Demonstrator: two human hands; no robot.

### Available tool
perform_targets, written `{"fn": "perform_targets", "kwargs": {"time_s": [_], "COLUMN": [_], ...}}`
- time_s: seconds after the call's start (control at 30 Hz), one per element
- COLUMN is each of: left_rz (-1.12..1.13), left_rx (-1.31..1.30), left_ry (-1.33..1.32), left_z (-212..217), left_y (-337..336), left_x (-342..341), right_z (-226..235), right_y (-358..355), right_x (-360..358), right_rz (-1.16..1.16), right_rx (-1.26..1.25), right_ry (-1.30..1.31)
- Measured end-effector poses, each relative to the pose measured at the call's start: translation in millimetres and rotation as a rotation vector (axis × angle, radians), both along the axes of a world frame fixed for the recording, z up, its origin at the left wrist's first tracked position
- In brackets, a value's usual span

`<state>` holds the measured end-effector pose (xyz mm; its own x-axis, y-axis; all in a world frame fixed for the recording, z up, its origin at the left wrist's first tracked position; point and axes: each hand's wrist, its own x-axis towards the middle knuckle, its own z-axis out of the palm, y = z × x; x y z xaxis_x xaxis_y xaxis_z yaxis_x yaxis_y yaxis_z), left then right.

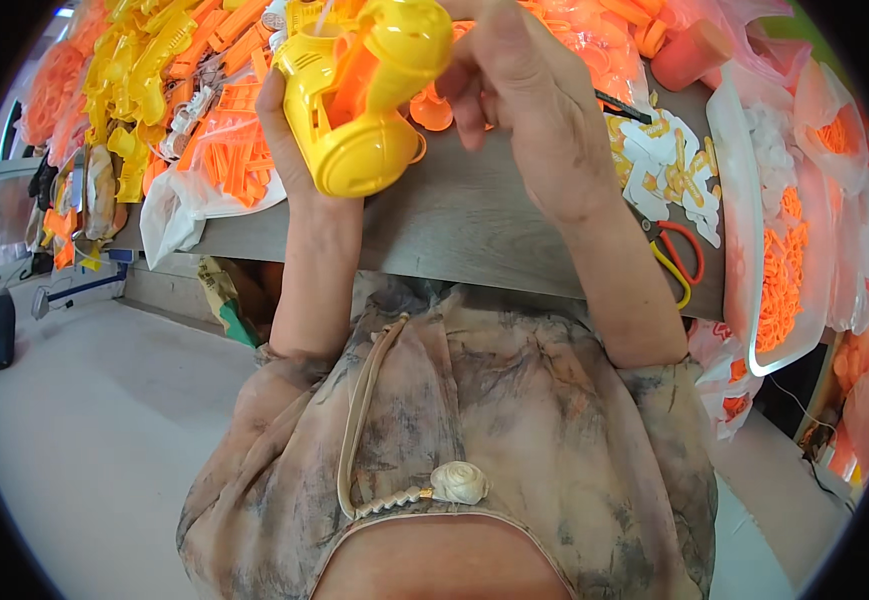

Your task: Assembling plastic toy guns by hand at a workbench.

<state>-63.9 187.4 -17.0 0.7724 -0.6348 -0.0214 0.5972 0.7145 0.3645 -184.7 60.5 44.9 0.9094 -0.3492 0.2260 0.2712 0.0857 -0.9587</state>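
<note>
My left hand (291, 140) is wrapped round the left side of a glossy yellow plastic toy body (366, 155) at the table's far middle. The toy has rounded ends, and orange plastic shows in the gap between its yellow parts. Just right of the toy, my right hand (544, 110) is raised with its fingers curled in. Its thumb and index tips are near the toy's upper right, at the picture's top edge. What those fingers hold, if anything, is hidden. Beyond the right hand lie orange plastic pieces (431, 108).
Yellow plastic parts (139, 85) and orange parts (239, 135) heap at the left, partly on a white bag (169, 220). Red-and-yellow-handled scissors (689, 255) lie right, near white-and-yellow stickers (669, 165). A clear bin (754, 340) holds orange pieces. A red cylinder (692, 55) stands behind.
</note>
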Motion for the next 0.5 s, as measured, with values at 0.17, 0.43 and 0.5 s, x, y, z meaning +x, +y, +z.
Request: {"fn": "perform_targets", "kwargs": {"time_s": [0.17, 0.43, 0.5], "left_rz": [0.148, 0.397, 0.422], "left_rx": [0.076, 0.280, 0.331], "left_ry": [-0.094, -0.515, -0.688], "left_z": [7, 7, 9], "left_y": [-1, -1, -4], "left_x": [-1, -38, -61], "right_z": [-65, -45, -49], "right_y": [21, 42, 44], "right_x": [3, 14, 13], "right_rz": [0.015, 0.065, 0.005], "right_rx": [0.637, 1.288, 1.294], "right_ry": [0.040, -0.084, -0.048]}}
